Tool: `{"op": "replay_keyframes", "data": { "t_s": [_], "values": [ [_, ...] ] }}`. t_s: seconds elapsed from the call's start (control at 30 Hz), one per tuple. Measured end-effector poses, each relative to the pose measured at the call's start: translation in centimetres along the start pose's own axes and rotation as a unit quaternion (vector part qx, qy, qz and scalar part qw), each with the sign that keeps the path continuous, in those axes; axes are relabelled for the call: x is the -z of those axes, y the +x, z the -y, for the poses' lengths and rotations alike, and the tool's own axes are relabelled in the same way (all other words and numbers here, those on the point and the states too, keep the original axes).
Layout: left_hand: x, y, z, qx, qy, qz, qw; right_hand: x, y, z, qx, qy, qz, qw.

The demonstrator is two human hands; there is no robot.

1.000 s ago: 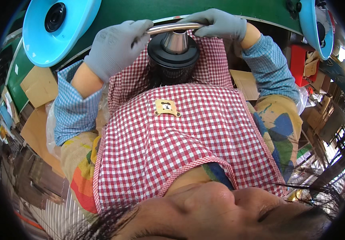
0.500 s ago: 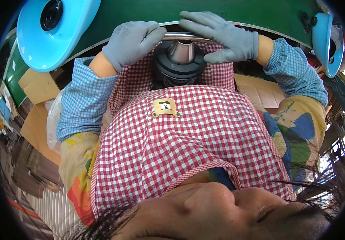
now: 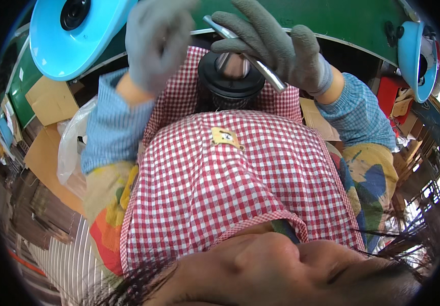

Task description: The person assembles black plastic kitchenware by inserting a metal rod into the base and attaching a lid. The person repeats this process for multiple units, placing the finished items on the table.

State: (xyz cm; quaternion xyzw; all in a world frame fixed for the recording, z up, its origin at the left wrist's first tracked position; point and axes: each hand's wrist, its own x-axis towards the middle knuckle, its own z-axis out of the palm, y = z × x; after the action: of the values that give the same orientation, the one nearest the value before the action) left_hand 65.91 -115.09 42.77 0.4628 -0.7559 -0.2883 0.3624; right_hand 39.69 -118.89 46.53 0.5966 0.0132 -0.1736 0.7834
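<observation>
My right hand [image 3: 281, 48], in a grey glove, holds a shiny metal tube [image 3: 269, 76] threaded slantwise among its fingers. The tube's upper end points up to the left, its lower end down to the right. My left hand [image 3: 160, 46], also grey-gloved, is raised to the left of the tube, apart from it. Motion smears its fingers, so what they hold, if anything, does not show. Below the tube, close to my apron, stands a black round piece [image 3: 230, 91] with a shiny metal cone [image 3: 233, 66] on top, partly covered by the tube and my right fingers.
A green worktable [image 3: 342, 23] with a pale edge curves across the far side. On it at left lies a light-blue dish-shaped part [image 3: 52, 51] with a black round centre; another blue one [image 3: 408, 56] is at right. Cardboard [image 3: 52, 102] and a clear plastic bag [image 3: 74, 148] lie at left.
The tube has gone from lying level across the cone to tilted in my right hand. My left hand has left the tube and risen. My right hand has turned, fingers now partly around the tube.
</observation>
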Motion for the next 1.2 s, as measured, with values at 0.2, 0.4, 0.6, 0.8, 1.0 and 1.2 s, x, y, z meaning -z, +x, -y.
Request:
{"op": "replay_keyframes", "data": {
  "t_s": [0.2, 0.4, 0.6, 0.8, 1.0, 1.2],
  "values": [
    [-7.2, 1.1, -7.9, -0.162, 0.114, 0.004, 0.98, 0.5, 2.3, 3.5, 0.019, -0.739, 0.107, 0.665],
    [-9.3, 1.0, -7.6, -0.125, 0.038, 0.05, 0.99, -0.9, 10.5, 11.2, 0.116, -0.946, 0.302, 0.027],
    [-9.0, 0.4, -6.2, -0.178, -0.101, 0.044, 0.978, 1.1, 9.8, 12.1, 0.144, -0.945, 0.293, 0.021],
    [-3.9, -2.1, -0.8, -0.18, -0.485, 0.084, 0.852, 1.4, 1.1, 7.9, 0.271, -0.945, 0.106, -0.151],
    [0.7, -1.8, -1.9, 0.079, -0.474, 0.207, 0.852, 0.5, -0.3, 7.2, 0.168, -0.956, -0.073, -0.231],
    [1.6, 1.1, -9.1, 0.171, 0.198, 0.328, 0.908, -1.7, 1.7, 6.6, 0.039, -0.952, -0.104, -0.285]
  ]
}}
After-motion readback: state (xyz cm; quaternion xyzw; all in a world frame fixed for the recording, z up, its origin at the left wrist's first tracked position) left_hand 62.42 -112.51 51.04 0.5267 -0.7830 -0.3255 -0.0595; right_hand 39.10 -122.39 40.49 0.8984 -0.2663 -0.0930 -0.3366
